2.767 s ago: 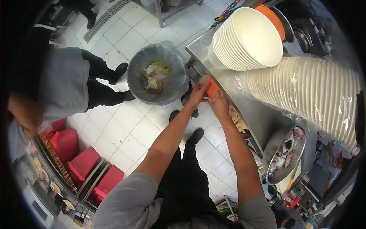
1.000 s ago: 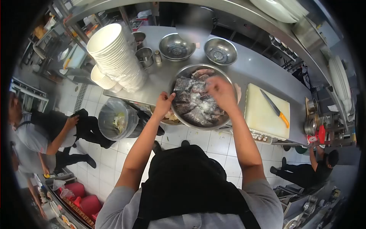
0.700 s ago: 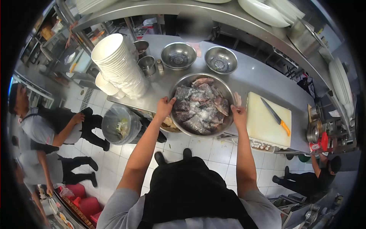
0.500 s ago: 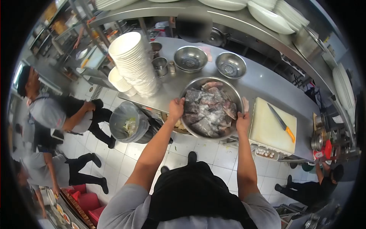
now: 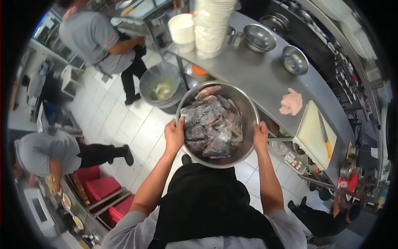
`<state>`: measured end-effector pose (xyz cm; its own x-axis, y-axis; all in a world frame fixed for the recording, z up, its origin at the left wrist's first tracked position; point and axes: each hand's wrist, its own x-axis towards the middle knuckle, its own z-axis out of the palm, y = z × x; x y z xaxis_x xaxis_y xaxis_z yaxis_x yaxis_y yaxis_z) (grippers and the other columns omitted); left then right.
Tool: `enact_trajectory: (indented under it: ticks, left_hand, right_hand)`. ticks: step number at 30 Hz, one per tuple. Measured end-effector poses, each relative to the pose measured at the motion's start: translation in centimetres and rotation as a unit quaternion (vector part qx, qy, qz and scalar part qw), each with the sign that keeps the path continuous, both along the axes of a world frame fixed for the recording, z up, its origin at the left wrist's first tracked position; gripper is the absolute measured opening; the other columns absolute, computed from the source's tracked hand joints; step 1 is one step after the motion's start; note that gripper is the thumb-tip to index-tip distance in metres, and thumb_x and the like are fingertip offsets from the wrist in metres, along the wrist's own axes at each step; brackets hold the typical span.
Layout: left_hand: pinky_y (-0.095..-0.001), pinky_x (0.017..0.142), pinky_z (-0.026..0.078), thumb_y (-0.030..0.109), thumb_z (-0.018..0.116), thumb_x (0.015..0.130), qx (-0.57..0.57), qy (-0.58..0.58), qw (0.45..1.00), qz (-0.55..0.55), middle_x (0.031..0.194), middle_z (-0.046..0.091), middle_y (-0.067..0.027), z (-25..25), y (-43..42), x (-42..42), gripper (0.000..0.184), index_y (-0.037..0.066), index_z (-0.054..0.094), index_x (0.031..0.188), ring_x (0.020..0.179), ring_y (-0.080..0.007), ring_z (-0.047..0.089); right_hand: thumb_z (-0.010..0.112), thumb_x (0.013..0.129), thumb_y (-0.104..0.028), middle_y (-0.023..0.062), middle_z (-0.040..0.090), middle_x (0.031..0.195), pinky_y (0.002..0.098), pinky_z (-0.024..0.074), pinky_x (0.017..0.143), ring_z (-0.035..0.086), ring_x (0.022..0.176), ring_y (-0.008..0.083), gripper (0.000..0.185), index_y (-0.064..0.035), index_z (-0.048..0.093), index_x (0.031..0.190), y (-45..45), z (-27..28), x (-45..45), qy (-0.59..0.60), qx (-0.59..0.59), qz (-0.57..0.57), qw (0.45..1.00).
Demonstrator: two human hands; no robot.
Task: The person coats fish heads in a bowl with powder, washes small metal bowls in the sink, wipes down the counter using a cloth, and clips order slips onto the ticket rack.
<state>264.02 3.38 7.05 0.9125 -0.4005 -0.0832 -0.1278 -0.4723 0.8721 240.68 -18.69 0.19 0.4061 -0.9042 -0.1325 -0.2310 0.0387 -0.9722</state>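
Observation:
A large steel bowl [image 5: 249,108] is held level in front of my apron, off the steel counter [image 5: 244,79]. My left hand [image 5: 174,135] grips its left rim, thumb on top. On the opposite rim my right hand [image 5: 260,136] is closed the same way. Inside lie dark-skinned fish pieces [image 5: 207,120] with white powder on them. A pale piece of meat or fish [image 5: 291,102] rests on the counter to the right, beside a white cutting board [image 5: 311,135] with an orange-handled knife [image 5: 323,133].
A lined bin [image 5: 159,85] with scraps stands left of the counter. Stacked white tubs [image 5: 209,31] and two steel bowls [image 5: 295,60] are on the counter. One person [image 5: 93,41] stands at upper left, another [image 5: 52,153] at lower left, a third [image 5: 323,218] at lower right.
Both my hands have lifted the bowl off the counter and toward me. My view has turned left. The pale piece on the counter, formerly mostly behind the bowl, now shows fully.

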Motion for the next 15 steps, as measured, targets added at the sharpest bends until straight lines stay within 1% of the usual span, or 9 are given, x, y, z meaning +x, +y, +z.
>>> enact_trajectory:
  ticks: [2, 3, 5, 6, 8, 11, 12, 14, 15]
  left_hand:
    - [-0.0364, 0.049, 0.035, 0.031, 0.057, 0.088, -0.013, 0.054, 0.998, 0.028, 0.05, 0.045, -0.0093, -2.4, 4.6, 1.6, 0.042, -0.004, 0.052, 0.064, 0.05, -0.0155, 0.038]
    - [-0.0349, 0.048, 0.034, 0.031, 0.057, 0.088, -0.027, 0.093, 0.994, 0.051, 0.049, 0.044, -0.006, -3.6, 6.9, 2.5, 0.042, -0.003, 0.052, 0.063, 0.05, -0.0129, 0.037]
    - [-0.0327, 0.047, 0.033, 0.032, 0.057, 0.089, -0.005, 0.083, 0.993, 0.079, 0.049, 0.042, -0.002, -5.3, 11.1, 2.8, 0.044, -0.002, 0.051, 0.06, 0.05, -0.01, 0.035]
    - [-0.0329, 0.047, 0.032, 0.031, 0.057, 0.089, 0.015, 0.098, 0.991, 0.093, 0.049, 0.042, -0.0022, -6.3, 13.4, 2.8, 0.045, -0.001, 0.051, 0.059, 0.049, -0.0105, 0.035]
    - [-0.0332, 0.047, 0.032, 0.032, 0.056, 0.089, 0.057, 0.107, 0.985, 0.126, 0.049, 0.041, -0.0019, -7.2, 14.9, 3.5, 0.047, -0.001, 0.049, 0.057, 0.049, -0.0113, 0.035]
    - [-0.0299, 0.045, 0.026, 0.034, 0.052, 0.092, 0.014, 0.085, 0.983, 0.159, 0.052, 0.035, 0.0045, -4.8, 17.0, 3.3, 0.047, 0.003, 0.047, 0.057, 0.052, -0.0073, 0.03]
    - [-0.0317, 0.048, 0.03, 0.035, 0.048, 0.094, -0.015, 0.021, 0.986, 0.164, 0.052, 0.041, -0.0017, -1.6, 17.4, 2.7, 0.051, -0.002, 0.048, 0.059, 0.053, -0.011, 0.033]
    - [-0.0289, 0.048, 0.029, 0.034, 0.041, 0.097, -0.068, -0.049, 0.983, 0.162, 0.055, 0.042, 0.0006, 4.1, 18.6, 2.2, 0.05, -0.002, 0.049, 0.062, 0.054, -0.009, 0.032]
    - [-0.028, 0.047, 0.028, 0.033, 0.04, 0.098, -0.094, -0.074, 0.979, 0.164, 0.056, 0.042, 0.0016, 6.1, 19.1, 1.7, 0.05, -0.002, 0.048, 0.063, 0.054, -0.0083, 0.032]
  right_hand:
    - [0.057, 0.09, -0.021, -0.0036, 0.04, 0.065, 0.0245, 0.0308, 0.056, 0.035, 0.062, 0.0065, 0.024, -0.005, 0.047, 0.075, 3.1, 0.5, 2.1, 0.069, -0.045, 0.019, 0.996]
    - [0.057, 0.089, -0.023, -0.0013, 0.038, 0.062, 0.0264, 0.0334, 0.057, 0.035, 0.061, 0.0101, 0.028, -0.0037, 0.045, 0.073, 5.7, 1.6, 3.6, 0.082, -0.076, 0.015, 0.994]
    - [0.057, 0.089, -0.022, -0.0004, 0.04, 0.063, 0.0273, 0.0339, 0.058, 0.036, 0.062, 0.0108, 0.026, -0.0033, 0.047, 0.074, 8.5, -0.4, 4.7, 0.052, 0.035, 0.037, 0.997]
    - [0.057, 0.089, -0.022, -0.0004, 0.04, 0.063, 0.0273, 0.0339, 0.058, 0.036, 0.062, 0.0108, 0.026, -0.0033, 0.047, 0.074, 10.5, 0.0, 5.2, 0.05, 0.037, 0.047, 0.997]
    - [0.056, 0.091, -0.022, -0.0005, 0.04, 0.061, 0.028, 0.0335, 0.054, 0.037, 0.059, 0.0102, 0.029, -0.004, 0.044, 0.072, 11.9, 1.9, 7.2, 0.144, 0.072, 0.076, 0.984]
    - [0.056, 0.091, -0.026, 0.0008, 0.038, 0.06, 0.0298, 0.0344, 0.055, 0.037, 0.059, 0.0121, 0.032, -0.0029, 0.043, 0.072, 11.8, -0.8, 8.2, 0.107, -0.034, 0.112, 0.987]
    - [0.053, 0.093, -0.026, 0.0007, 0.037, 0.06, 0.0298, 0.0342, 0.055, 0.036, 0.06, 0.012, 0.033, -0.0025, 0.042, 0.072, 11.4, -0.9, 8.5, 0.063, -0.142, 0.12, 0.981]
    - [0.048, 0.095, -0.025, -0.0002, 0.035, 0.064, 0.0276, 0.0324, 0.055, 0.033, 0.063, 0.0098, 0.032, -0.0031, 0.041, 0.072, 12.3, 7.7, 10.0, -0.02, -0.112, 0.116, 0.987]
    - [0.046, 0.096, -0.024, -0.0008, 0.034, 0.065, 0.0265, 0.0316, 0.055, 0.033, 0.063, 0.0088, 0.032, -0.0033, 0.041, 0.073, 12.5, 10.0, 10.0, -0.05, -0.105, 0.112, 0.987]
